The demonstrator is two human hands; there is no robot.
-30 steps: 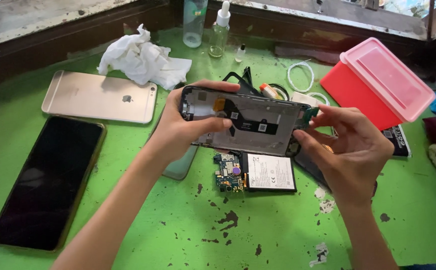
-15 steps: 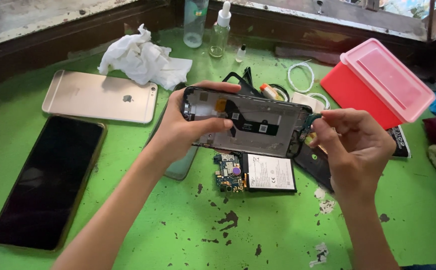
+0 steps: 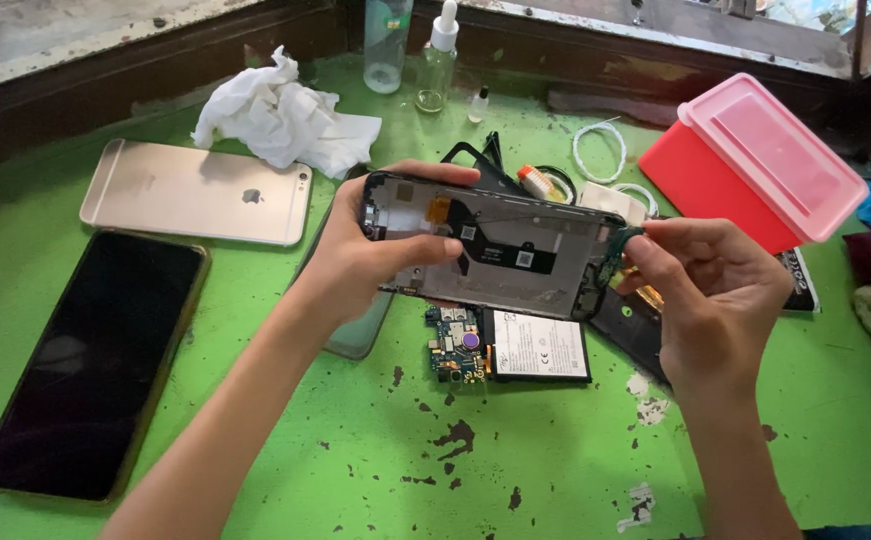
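While your left hand [image 3: 375,265] grips the opened grey phone frame [image 3: 495,245] above the green desk [image 3: 515,450], your right hand [image 3: 705,285] pinches a small green board [image 3: 615,250] at its end. Its circuit board [image 3: 455,345] and battery [image 3: 537,347] already lie below.

Dark blank phone screen [image 3: 90,365] at my far left on the desk [image 3: 515,470], white rectangular battery label [image 3: 540,345] below my hands, red box, pink lid [image 3: 770,160], far right
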